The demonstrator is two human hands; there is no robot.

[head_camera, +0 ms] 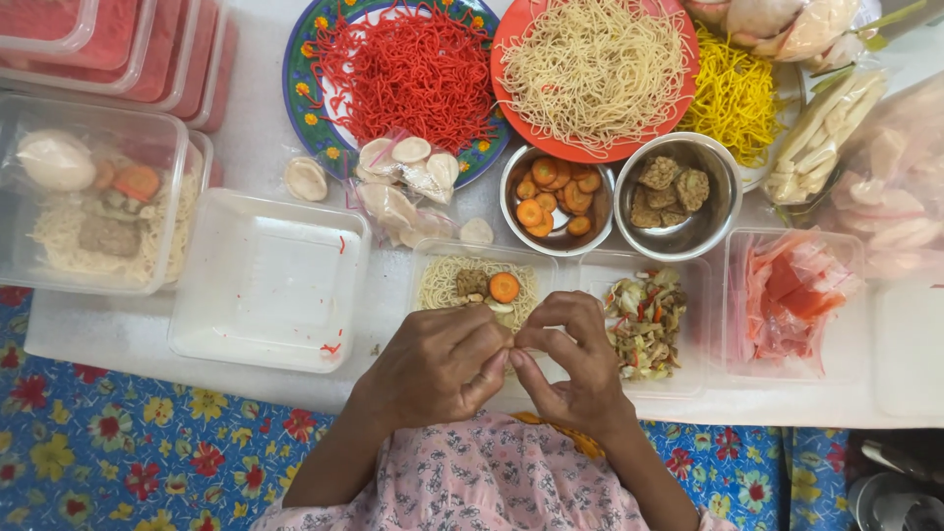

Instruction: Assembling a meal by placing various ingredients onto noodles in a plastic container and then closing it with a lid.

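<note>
Thing in hand: my left hand (438, 362) and right hand (575, 359) meet over the near edge of a clear plastic box of pale noodles (476, 287); something small sits pinched between the fingertips, too hidden to name.
Box contents: pale noodles topped with one carrot slice (504, 287), a brown fried piece (473, 282) and some pale slivers.
Where it sits: on the white desk (118, 334), just in front of me, touching a box of mixed chopped vegetables (646, 324) on its right.
Left fingers: curled in, tips pressed together against the right fingertips.
Right fingers (554, 313): bent and arched over, thumb and forefinger pinching toward the left hand.
Wrists: both forearms come up from the bottom edge and angle inward, knuckles up.
Open room: an empty clear box (267, 280) lies to the left, with a bare strip of desk between it and my left hand.
Far side: a steel bowl of carrot slices (557, 200) and a steel bowl of fried pieces (678, 194) stand just behind the noodle box.
Further back: a plate of red noodles (405, 74), an orange plate of pale noodles (593, 71), a heap of yellow noodles (733, 98).
Right edge: a box of pink and white strips (793, 295).
Near edge: a blue flowered cloth (128, 452) below the desk.
</note>
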